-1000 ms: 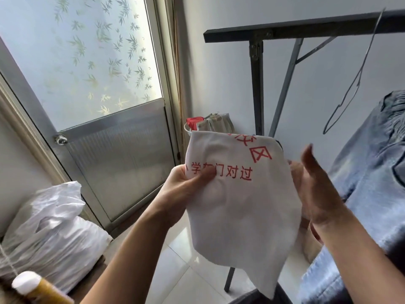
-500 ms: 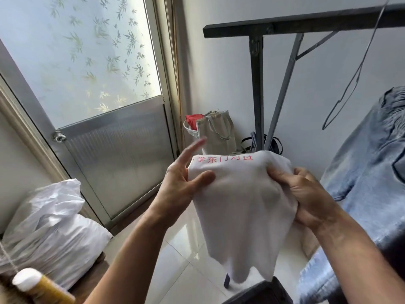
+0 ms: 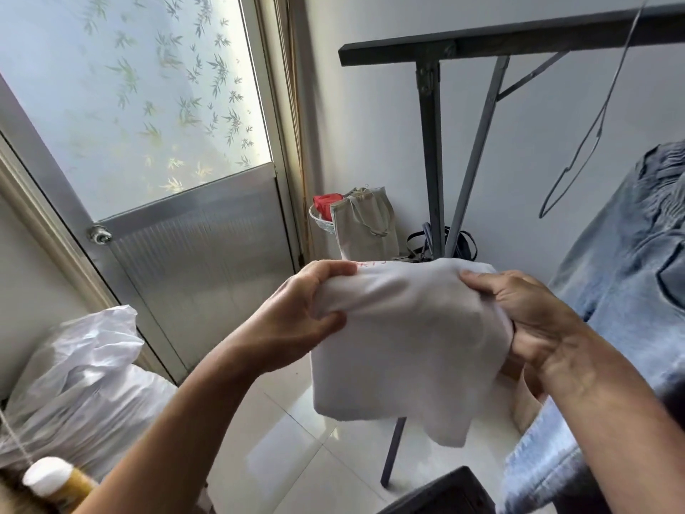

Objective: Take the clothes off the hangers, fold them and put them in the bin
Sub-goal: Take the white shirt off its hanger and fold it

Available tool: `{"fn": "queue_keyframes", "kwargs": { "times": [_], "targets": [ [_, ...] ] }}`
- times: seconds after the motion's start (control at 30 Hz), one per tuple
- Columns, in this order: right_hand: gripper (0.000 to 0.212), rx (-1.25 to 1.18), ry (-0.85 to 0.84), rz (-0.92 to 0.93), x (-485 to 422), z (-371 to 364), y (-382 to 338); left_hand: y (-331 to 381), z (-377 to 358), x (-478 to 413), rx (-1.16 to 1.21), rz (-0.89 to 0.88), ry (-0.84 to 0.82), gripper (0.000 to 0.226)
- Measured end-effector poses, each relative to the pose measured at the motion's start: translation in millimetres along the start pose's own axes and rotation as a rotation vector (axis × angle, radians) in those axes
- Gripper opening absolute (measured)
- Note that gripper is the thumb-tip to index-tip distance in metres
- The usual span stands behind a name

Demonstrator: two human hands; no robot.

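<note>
White garment (image 3: 407,339), red print showing only at the top fold, is held in mid-air between both hands at chest height, off any hanger. It looks thin, soft and light: it sags and bunches, has no stiffness, and the loose lower edge hangs in an uneven flap below the hands. Not slippery or fragile by the look of it. It won't keep a fold unless pinched or laid flat.

Left hand (image 3: 296,320) grips the garment's left edge, with the fingers (image 3: 330,268) curled over the top fold and the thumb pressed in from below, cloth clamped between them. Right hand (image 3: 533,320) grips the right edge, with the fingertips (image 3: 482,281) curled over the top and the rest of the cloth draped against the palm. How the right thumb lies I cannot tell.

So the garment spans finger to finger, the top fold sits under both sets of fingertips, and the bulk hangs beneath and between the hands. Best hold for the next fold is probably the two hanging lower corners, or pinching along the folded top edge to keep the layers together.

An empty wire hanger (image 3: 593,131) hangs from the dark rack (image 3: 430,142) above and beyond the right fingers. A denim garment (image 3: 630,272) hangs just right of the right hand. A dark box corner (image 3: 444,491) sits below the hands and may be the bin, not certain.
</note>
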State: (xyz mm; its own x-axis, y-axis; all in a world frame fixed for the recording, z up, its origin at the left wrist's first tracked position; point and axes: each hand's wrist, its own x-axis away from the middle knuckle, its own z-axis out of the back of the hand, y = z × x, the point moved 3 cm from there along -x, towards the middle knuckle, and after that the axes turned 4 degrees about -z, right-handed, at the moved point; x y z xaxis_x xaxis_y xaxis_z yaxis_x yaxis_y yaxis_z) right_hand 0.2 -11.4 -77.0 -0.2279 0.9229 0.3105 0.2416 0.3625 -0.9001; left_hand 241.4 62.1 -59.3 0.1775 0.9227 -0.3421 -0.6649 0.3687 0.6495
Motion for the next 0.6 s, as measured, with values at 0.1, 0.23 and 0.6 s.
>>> {"fn": "queue_keyframes", "kwargs": {
  "times": [0.1, 0.23, 0.6],
  "targets": [
    [0.017, -0.011, -0.001, -0.035, -3.1, 1.6, 0.2, 1.4, 7.9, -3.3, -0.227, -0.145, -0.023, 0.045],
    [0.018, -0.076, -0.061, -0.072, -4.8, -0.5, -1.5, 3.9, 16.1, -3.1, -0.307, -0.255, 0.007, 0.026],
    [0.06, -0.135, -0.084, 0.129, -10.0, -7.1, -2.0, -2.5, 9.0, 2.7, 0.642, 0.29, 0.342, 0.042]
  ]
}}
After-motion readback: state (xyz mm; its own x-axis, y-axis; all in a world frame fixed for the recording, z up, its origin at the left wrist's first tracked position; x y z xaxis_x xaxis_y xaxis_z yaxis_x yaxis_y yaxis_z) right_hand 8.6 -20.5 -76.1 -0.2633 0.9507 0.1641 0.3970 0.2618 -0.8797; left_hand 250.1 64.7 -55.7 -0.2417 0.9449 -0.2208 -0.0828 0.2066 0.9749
